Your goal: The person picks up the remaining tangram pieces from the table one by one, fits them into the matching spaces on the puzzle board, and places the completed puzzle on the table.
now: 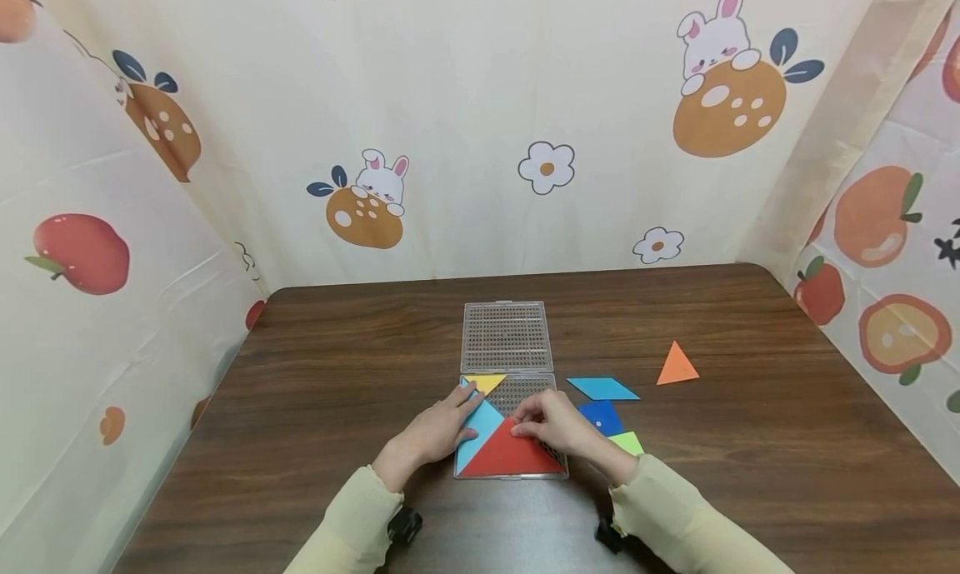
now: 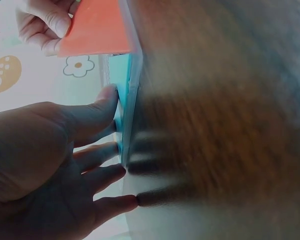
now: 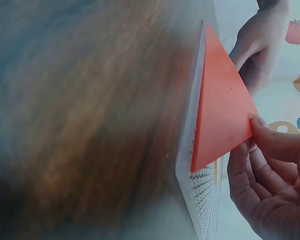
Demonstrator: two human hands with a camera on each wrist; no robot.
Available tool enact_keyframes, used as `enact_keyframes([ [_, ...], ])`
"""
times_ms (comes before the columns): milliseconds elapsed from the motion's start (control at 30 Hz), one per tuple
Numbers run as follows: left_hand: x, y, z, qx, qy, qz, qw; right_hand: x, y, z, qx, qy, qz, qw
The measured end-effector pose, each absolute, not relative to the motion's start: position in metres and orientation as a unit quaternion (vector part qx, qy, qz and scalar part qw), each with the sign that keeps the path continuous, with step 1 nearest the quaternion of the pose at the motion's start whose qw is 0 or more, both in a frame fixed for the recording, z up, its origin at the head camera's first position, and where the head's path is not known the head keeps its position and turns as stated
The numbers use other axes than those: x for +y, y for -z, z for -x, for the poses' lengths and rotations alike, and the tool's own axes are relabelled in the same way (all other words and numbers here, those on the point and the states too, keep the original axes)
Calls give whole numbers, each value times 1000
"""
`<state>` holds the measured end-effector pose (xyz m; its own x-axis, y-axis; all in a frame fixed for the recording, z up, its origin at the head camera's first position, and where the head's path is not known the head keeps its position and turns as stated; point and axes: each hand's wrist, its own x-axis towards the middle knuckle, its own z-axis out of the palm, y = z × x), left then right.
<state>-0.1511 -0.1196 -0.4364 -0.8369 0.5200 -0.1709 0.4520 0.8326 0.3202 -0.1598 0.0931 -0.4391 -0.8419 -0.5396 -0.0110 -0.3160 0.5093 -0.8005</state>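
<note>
A clear hinged case (image 1: 506,338) lies unfolded on the table, its bottom half holding flat tangram pieces. My right hand (image 1: 558,424) pinches a large red triangle (image 1: 510,453) at its corner, between thumb and fingers. In the right wrist view the red triangle (image 3: 227,102) slants up from the case's front edge, with studded base showing beneath. With fingers extended, my left hand (image 1: 435,431) rests on a large light-blue triangle (image 1: 482,428) at the case's left side. A small yellow triangle (image 1: 491,381) lies at the back left corner of that half.
Right of the case lie a light-blue parallelogram (image 1: 602,388), a dark-blue square (image 1: 602,417) and a green piece (image 1: 630,442) partly hidden by my right arm. An orange triangle (image 1: 677,366) is farther right on the brown table (image 1: 360,349). Printed curtains (image 1: 465,199) surround the table.
</note>
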Motion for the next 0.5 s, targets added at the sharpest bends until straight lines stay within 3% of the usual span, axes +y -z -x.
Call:
enact_keyframes([
  [500,-120,431,156,944,-149,-267,128,91,437,159,859,424,260,116],
])
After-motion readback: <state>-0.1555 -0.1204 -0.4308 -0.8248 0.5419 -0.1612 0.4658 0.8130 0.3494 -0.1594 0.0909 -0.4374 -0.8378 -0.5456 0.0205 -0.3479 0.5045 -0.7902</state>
